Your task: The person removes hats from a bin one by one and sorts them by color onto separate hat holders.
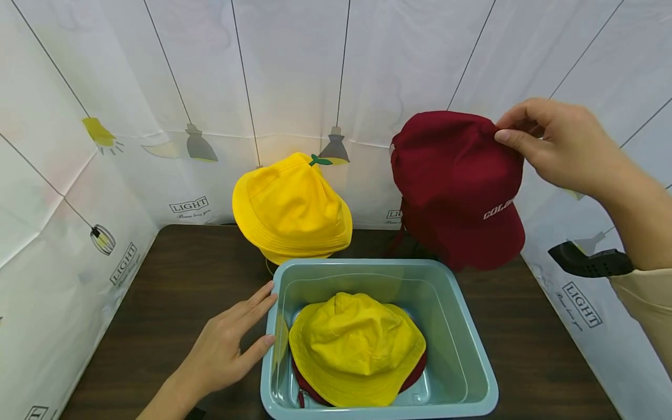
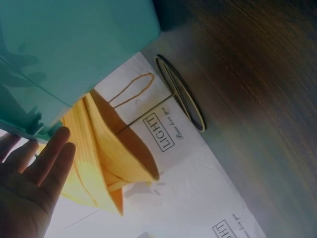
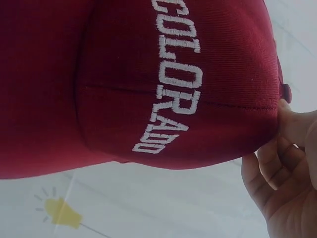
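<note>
My right hand pinches a dark red baseball cap near the top of its crown, raised above the table's back right. White stitched letters on the cap read COLORADO in the right wrist view. With fingers extended, my left hand touches the left side of a light blue plastic basin. Inside lies a yellow bucket hat, over a dark red item that is mostly hidden. Behind the basin, another yellow bucket hat with a green sprout on top sits on a thin stand.
The stand's wire ring base rests on the dark wooden table. A white curtain printed with lamps surrounds the table at the back and sides. A black device is worn on the right wrist.
</note>
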Available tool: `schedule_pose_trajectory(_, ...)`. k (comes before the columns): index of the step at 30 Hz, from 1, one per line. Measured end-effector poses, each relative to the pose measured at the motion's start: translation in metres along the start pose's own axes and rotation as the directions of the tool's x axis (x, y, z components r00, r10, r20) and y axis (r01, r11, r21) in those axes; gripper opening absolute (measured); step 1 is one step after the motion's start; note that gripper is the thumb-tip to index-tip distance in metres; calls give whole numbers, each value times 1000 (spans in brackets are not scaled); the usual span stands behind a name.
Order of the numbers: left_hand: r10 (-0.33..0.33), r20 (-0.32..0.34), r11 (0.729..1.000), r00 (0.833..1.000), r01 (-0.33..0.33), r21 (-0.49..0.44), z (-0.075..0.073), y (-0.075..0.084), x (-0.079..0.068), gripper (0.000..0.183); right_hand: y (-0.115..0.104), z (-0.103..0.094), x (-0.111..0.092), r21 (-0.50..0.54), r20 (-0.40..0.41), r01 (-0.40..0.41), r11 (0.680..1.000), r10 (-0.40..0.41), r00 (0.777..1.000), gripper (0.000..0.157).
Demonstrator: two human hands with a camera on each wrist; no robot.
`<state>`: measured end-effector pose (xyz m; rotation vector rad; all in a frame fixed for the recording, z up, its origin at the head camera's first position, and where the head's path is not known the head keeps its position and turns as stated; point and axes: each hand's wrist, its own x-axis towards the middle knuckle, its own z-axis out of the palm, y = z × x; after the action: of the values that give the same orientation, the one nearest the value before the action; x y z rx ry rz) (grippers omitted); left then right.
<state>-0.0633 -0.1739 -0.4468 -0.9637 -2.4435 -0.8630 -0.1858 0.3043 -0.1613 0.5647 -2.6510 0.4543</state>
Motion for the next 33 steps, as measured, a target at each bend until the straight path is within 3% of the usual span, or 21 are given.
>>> schedule_pose_trajectory(10, -7, 4, 1000, 1000, 7, 10, 0, 0, 0, 66, 32, 9, 9, 24, 70, -92, 995, 91, 993, 18)
schedule_pose_trajectory(23, -6, 2, 1000, 1000, 6, 0, 1, -1, -1, 67, 64, 36, 10, -42, 114, -65, 997, 69, 991, 17)
schedule_pose_trajectory(33, 3, -4, 1000, 1000, -3, 0, 1, -1, -1, 67, 77, 55, 6, 21, 130, -98, 995, 95, 987, 17)
